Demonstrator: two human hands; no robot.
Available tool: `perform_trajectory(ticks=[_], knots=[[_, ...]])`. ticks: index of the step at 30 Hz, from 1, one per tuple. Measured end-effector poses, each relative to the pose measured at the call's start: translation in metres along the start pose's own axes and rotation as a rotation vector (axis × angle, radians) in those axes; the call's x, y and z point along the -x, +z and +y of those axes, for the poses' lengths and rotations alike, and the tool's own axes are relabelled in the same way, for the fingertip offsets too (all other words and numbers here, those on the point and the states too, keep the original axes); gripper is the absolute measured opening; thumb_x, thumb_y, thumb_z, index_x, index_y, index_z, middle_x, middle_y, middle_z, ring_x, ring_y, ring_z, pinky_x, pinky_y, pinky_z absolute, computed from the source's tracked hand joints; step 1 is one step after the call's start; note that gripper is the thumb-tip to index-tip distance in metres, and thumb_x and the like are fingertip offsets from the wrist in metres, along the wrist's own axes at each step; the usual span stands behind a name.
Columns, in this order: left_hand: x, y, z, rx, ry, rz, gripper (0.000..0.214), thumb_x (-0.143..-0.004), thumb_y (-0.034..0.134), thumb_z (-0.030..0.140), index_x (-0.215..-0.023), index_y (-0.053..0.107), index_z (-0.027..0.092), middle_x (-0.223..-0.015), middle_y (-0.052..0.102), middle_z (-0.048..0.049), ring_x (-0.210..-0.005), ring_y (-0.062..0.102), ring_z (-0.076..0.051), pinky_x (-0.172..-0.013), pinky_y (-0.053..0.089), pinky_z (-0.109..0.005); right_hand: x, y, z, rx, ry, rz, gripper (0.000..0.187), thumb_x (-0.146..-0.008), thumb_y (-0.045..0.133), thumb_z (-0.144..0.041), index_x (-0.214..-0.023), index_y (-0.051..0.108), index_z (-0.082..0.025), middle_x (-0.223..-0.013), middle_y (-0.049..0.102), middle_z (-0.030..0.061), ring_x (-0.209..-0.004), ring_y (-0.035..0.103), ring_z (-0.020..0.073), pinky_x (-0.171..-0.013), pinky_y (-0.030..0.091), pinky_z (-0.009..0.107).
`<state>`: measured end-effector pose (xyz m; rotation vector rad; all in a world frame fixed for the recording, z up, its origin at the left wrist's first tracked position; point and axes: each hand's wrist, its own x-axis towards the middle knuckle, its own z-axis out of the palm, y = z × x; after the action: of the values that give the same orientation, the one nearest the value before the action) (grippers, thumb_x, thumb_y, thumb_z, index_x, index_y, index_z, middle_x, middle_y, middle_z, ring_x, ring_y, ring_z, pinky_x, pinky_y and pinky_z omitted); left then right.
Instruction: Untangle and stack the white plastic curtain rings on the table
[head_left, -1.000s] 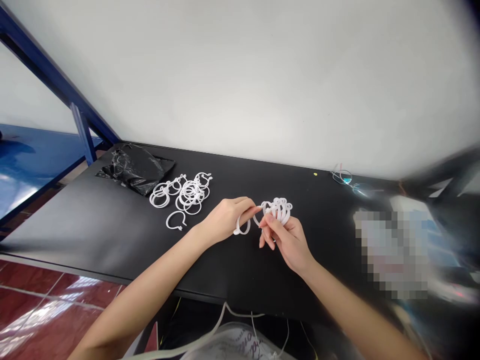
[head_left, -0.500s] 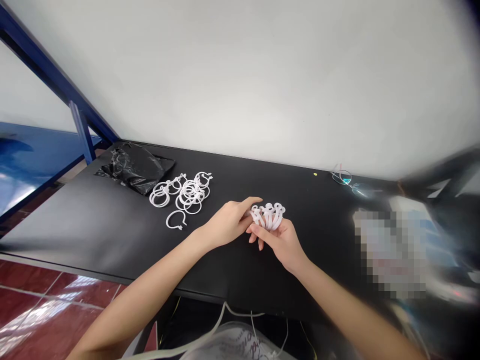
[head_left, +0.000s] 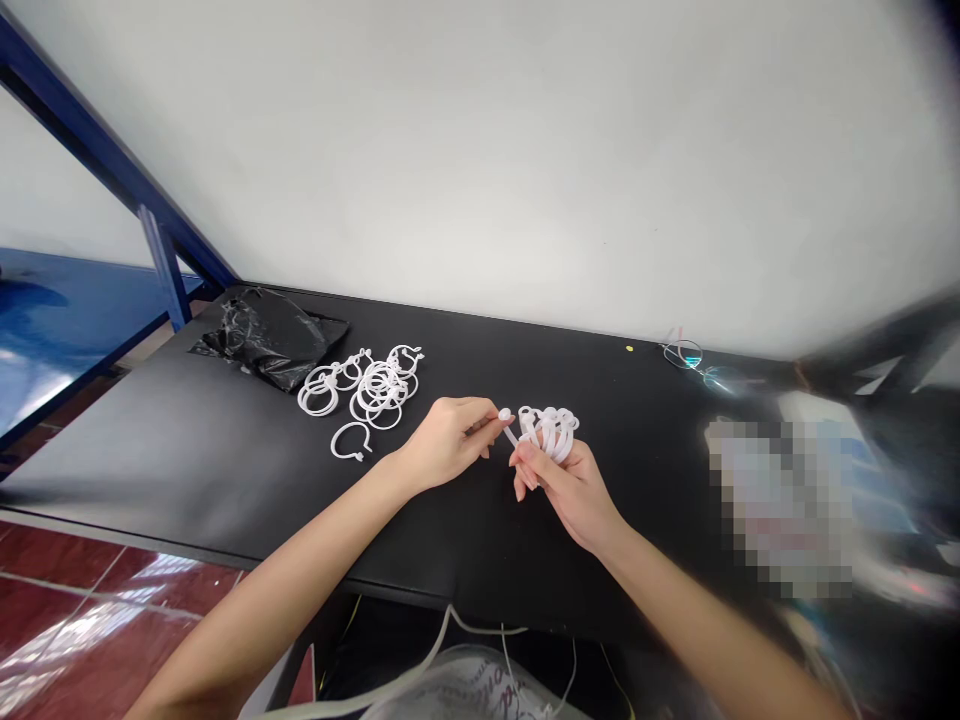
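Observation:
Several white plastic curtain rings (head_left: 551, 440) with small eyelets are bunched in my right hand (head_left: 581, 490), whose thumb presses across them. My left hand (head_left: 454, 440) pinches one white curtain ring (head_left: 507, 425) near its eyelet, just left of the bunch. The lower part of that ring runs toward my right fingers, and I cannot tell whether they touch it. Left of my hands, a loose pile of white curtain rings (head_left: 382, 392) lies on the black table (head_left: 480, 540). A single ring with a gap (head_left: 351, 441) lies in front of the pile.
A crumpled black plastic bag (head_left: 274, 335) lies at the table's back left. Eyeglasses (head_left: 684, 355) rest near the back edge on the right. A blurred-out packet (head_left: 780, 510) lies at the right. A white cable (head_left: 442, 640) hangs by the front edge; a wall stands behind.
My left hand has drawn slightly left, away from the bunch, with one ring pinched in its fingers. My right hand with the bunch has shifted slightly right. The pile is unchanged.

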<state>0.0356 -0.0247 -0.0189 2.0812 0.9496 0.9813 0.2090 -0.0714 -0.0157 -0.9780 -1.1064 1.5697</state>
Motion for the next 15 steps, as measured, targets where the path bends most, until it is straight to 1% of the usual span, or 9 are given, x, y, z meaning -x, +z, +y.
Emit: perform_trajectory(ticks=[2, 4, 6, 7, 8, 10, 11, 13, 15], knots=[[-0.001, -0.003, 0.002, 0.017, -0.023, -0.019, 0.025, -0.093, 0.053, 0.026, -0.071, 0.058, 0.015, -0.063, 0.057, 0.0016, -0.053, 0.054, -0.007, -0.052, 0.044, -0.018, -0.001, -0.001, -0.001, 0.008, 0.02, -0.035, 0.034, -0.086, 0.068, -0.04, -0.063, 0.064, -0.015, -0.055, 0.052, -0.0032, -0.047, 0.049, 0.0079, -0.048, 0.049, 0.023], [-0.004, -0.006, 0.005, 0.03, -0.03, -0.032, 0.009, -0.087, 0.058, 0.022, -0.09, 0.064, 0.015, -0.085, 0.065, -0.0036, -0.067, 0.059, -0.011, -0.059, 0.049, -0.021, -0.003, -0.002, -0.002, 0.017, 0.076, -0.112, 0.032, -0.086, 0.067, -0.042, -0.069, 0.066, -0.014, -0.05, 0.049, -0.0048, -0.043, 0.048, 0.008, -0.044, 0.046, 0.023], [-0.006, -0.01, 0.008, 0.12, -0.052, -0.116, 0.037, -0.082, 0.059, 0.017, -0.119, 0.059, 0.018, -0.113, 0.063, -0.0088, -0.082, 0.061, -0.014, -0.063, 0.052, -0.023, -0.004, -0.004, -0.004, 0.014, 0.141, -0.222, 0.033, -0.085, 0.068, -0.043, -0.07, 0.067, -0.013, -0.047, 0.049, -0.0054, -0.041, 0.048, 0.008, -0.042, 0.044, 0.022], [-0.007, -0.012, 0.009, 0.206, -0.08, -0.207, 0.049, -0.082, 0.057, 0.015, -0.13, 0.052, 0.02, -0.12, 0.061, -0.0099, -0.085, 0.061, -0.015, -0.063, 0.053, -0.023, -0.005, -0.004, -0.005, -0.003, 0.174, -0.278, 0.034, -0.084, 0.069, -0.043, -0.069, 0.066, -0.013, -0.045, 0.049, -0.0055, -0.04, 0.047, 0.0077, -0.042, 0.044, 0.022], [-0.007, -0.012, 0.009, 0.306, -0.117, -0.31, 0.055, -0.083, 0.054, 0.014, -0.136, 0.046, 0.022, -0.12, 0.061, -0.0098, -0.084, 0.062, -0.014, -0.061, 0.053, -0.022, -0.006, -0.005, -0.006, -0.029, 0.206, -0.329, 0.035, -0.083, 0.069, -0.044, -0.067, 0.066, -0.013, -0.045, 0.049, -0.0056, -0.039, 0.046, 0.0074, -0.041, 0.043, 0.022], [-0.008, -0.011, 0.009, 0.483, -0.197, -0.455, 0.048, -0.085, 0.05, 0.015, -0.132, 0.049, 0.02, -0.103, 0.065, -0.007, -0.074, 0.062, -0.013, -0.054, 0.05, -0.02, -0.006, -0.007, -0.007, -0.087, 0.266, -0.414, 0.036, -0.082, 0.071, -0.045, -0.067, 0.066, -0.012, -0.046, 0.051, -0.0051, -0.039, 0.046, 0.0069, -0.041, 0.043, 0.021], [-0.008, -0.009, 0.008, 0.542, -0.227, -0.471, 0.041, -0.084, 0.051, 0.015, -0.125, 0.052, 0.018, -0.095, 0.065, -0.0052, -0.069, 0.061, -0.012, -0.051, 0.049, -0.019, -0.006, -0.008, -0.007, -0.106, 0.289, -0.447, 0.035, -0.081, 0.071, -0.045, -0.068, 0.067, -0.012, -0.048, 0.053, -0.0043, -0.039, 0.048, 0.0068, -0.041, 0.043, 0.021], [-0.008, -0.005, 0.008, 0.607, -0.248, -0.419, 0.029, -0.08, 0.054, 0.012, -0.109, 0.056, 0.015, -0.086, 0.063, -0.0025, -0.065, 0.059, -0.011, -0.049, 0.047, -0.018, -0.006, -0.008, -0.008, -0.106, 0.307, -0.483, 0.033, -0.08, 0.072, -0.044, -0.072, 0.068, -0.012, -0.053, 0.058, -0.0023, -0.041, 0.051, 0.0068, -0.042, 0.043, 0.02], [-0.009, -0.003, 0.009, 0.609, -0.239, -0.349, 0.024, -0.077, 0.055, 0.01, -0.1, 0.055, 0.015, -0.083, 0.061, -0.0012, -0.064, 0.058, -0.01, -0.05, 0.047, -0.018, -0.006, -0.006, -0.009, -0.076, 0.281, -0.457, 0.031, -0.08, 0.073, -0.042, -0.076, 0.069, -0.012, -0.06, 0.062, -0.0004, -0.042, 0.051, 0.0061, -0.043, 0.043, 0.02]])
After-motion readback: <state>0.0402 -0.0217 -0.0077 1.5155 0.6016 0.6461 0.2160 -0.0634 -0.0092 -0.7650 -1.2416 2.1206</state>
